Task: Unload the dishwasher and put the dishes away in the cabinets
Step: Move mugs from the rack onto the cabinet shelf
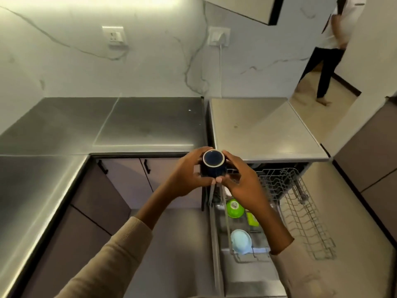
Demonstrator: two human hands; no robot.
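1. Above the dishwasher's (pixel 217 244) left edge, both hands clamp a dark blue cup (pixel 213 166) from the sides, left hand (pixel 187 177) and right hand (pixel 241 181) opposite each other.
2. It looks like glazed ceramic: stiff, rather light, probably slippery and breakable.
3. I judge a grip around the body is safest.
4. No brand or writing is readable.
5. A green bowl (pixel 234 208) and a pale blue dish (pixel 241 241) lie in the rack (pixel 305 222).
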